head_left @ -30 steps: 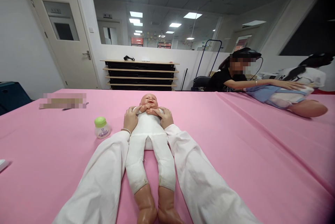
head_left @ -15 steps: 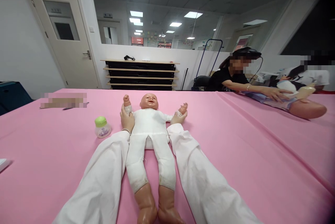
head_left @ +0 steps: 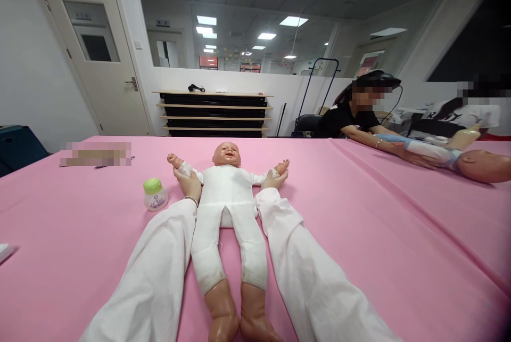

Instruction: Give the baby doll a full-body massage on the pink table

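Baby doll (head_left: 225, 188) face-up mid-frame on pink-covered table (head_left: 359, 214), arms stretched outward, left hand (head_left: 190, 185) and right hand (head_left: 272, 178) each curled around a doll forearm, green-capped jar (head_left: 155, 195) left of centre

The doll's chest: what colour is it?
The doll's chest is white, best seen in the head view.

Surface (head_left: 359, 230) covered by creased pink cloth (head_left: 91, 241). Doll (head_left: 226, 187) laid face-up at centre; green-lidded jar (head_left: 155, 195) set to left, blurred item (head_left: 96, 154) beyond. Second doll (head_left: 433, 151) laid far right; white object (head_left: 5, 252) cut off at left.
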The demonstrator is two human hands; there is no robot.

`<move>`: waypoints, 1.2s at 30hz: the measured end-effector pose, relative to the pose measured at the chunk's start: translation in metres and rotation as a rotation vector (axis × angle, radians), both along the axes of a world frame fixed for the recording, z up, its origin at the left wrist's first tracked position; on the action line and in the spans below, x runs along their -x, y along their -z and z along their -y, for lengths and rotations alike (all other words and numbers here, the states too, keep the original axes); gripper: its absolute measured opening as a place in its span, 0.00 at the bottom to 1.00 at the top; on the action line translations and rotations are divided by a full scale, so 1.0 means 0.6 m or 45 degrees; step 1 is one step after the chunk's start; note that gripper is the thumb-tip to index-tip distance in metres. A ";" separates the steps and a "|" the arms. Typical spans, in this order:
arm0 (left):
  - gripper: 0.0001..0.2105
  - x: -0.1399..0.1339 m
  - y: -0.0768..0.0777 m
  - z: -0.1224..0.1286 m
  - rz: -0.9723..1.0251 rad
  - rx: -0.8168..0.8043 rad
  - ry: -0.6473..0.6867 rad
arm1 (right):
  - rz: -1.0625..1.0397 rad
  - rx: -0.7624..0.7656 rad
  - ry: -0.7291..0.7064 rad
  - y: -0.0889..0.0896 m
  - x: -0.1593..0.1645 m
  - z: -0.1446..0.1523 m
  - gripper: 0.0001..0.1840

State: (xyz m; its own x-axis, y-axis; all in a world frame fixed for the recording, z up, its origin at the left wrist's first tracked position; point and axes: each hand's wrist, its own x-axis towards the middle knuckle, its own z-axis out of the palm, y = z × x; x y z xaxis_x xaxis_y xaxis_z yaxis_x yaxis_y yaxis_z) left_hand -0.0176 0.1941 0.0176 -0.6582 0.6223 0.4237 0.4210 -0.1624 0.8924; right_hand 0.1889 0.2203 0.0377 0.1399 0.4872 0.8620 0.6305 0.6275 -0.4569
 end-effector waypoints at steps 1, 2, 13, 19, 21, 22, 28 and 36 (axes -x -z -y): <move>0.33 -0.003 -0.005 0.004 0.067 0.026 -0.037 | -0.043 0.000 0.036 0.002 -0.013 0.003 0.23; 0.32 -0.006 -0.010 0.007 0.115 0.046 -0.065 | -0.095 -0.001 0.077 0.005 -0.023 0.006 0.25; 0.31 -0.022 -0.038 0.031 -0.239 0.008 0.117 | 0.539 -0.229 -0.197 0.002 -0.011 0.023 0.22; 0.29 -0.019 -0.031 0.022 -0.527 -0.053 0.321 | 0.600 -0.152 -0.218 -0.009 -0.012 0.033 0.22; 0.29 -0.018 -0.029 0.019 -0.583 -0.080 0.353 | 0.611 -0.127 -0.217 -0.012 -0.012 0.035 0.22; 0.29 -0.018 -0.028 0.017 -0.609 -0.090 0.363 | 0.619 -0.115 -0.216 -0.013 -0.011 0.036 0.22; 0.29 -0.015 -0.023 0.012 -0.759 -0.090 0.379 | 0.644 -0.067 -0.222 -0.010 -0.013 0.033 0.23; 0.31 -0.015 -0.026 0.011 -0.924 -0.023 0.347 | 0.699 -0.079 -0.247 -0.010 -0.014 0.029 0.23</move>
